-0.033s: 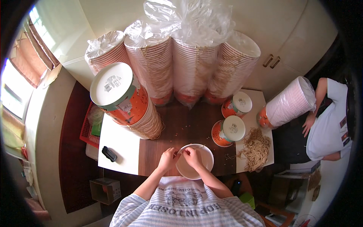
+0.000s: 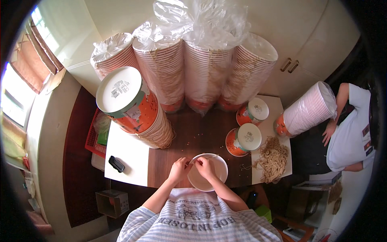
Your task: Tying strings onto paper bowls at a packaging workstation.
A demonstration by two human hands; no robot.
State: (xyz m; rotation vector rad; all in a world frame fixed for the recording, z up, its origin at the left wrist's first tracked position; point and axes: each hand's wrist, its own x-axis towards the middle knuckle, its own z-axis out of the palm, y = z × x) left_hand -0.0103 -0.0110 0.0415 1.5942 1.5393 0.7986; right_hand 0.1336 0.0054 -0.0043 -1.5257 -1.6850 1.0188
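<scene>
A white-lined paper bucket (image 2: 219, 171) stands mouth up at the table's front edge, close to my body. My left hand (image 2: 179, 169) is closed in a pinch at the left side of its rim. Beside it, my right hand (image 2: 204, 167) also pinches, over the bucket's opening. The fingertips of both hands almost meet; whatever lies between them is too small and hidden to make out. A short bit of tan twine shows on the far rim. Right of the bucket lies a tangled heap of tan twine (image 2: 274, 160).
Tall plastic-wrapped bucket stacks (image 2: 205, 76) line the back. An orange bucket stack (image 2: 135, 109) stands upside down at left, near a black object (image 2: 117, 164). Two upturned buckets (image 2: 249, 137) stand right. Another person (image 2: 350, 129) sits at the right beside a wrapped stack (image 2: 308, 111).
</scene>
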